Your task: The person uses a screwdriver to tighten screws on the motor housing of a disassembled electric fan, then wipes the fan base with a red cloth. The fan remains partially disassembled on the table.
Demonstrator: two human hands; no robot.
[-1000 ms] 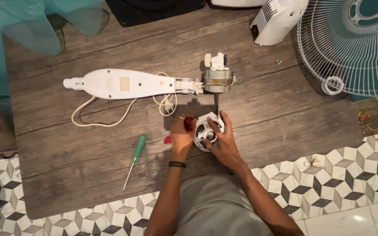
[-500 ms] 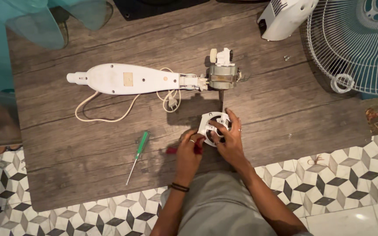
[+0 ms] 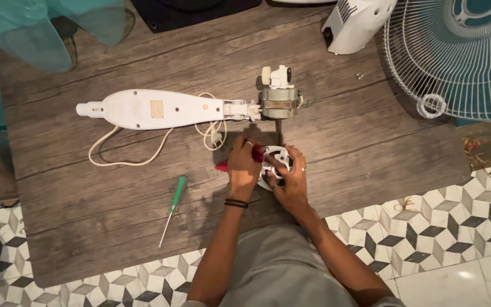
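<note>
The round white plastic motor housing cover [image 3: 275,166] lies on the brown wooden board [image 3: 342,136], at 6 o'clock from the exposed grey fan motor [image 3: 279,101]. The left hand [image 3: 244,166] grips a red-handled tool [image 3: 257,153] against it. The right hand [image 3: 290,177] clasps its rim. A green-handled screwdriver [image 3: 173,207] lies at 8 o'clock.

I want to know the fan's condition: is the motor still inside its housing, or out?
Out. The bare motor lies exposed on the wooden board, attached to the white neck.
</note>
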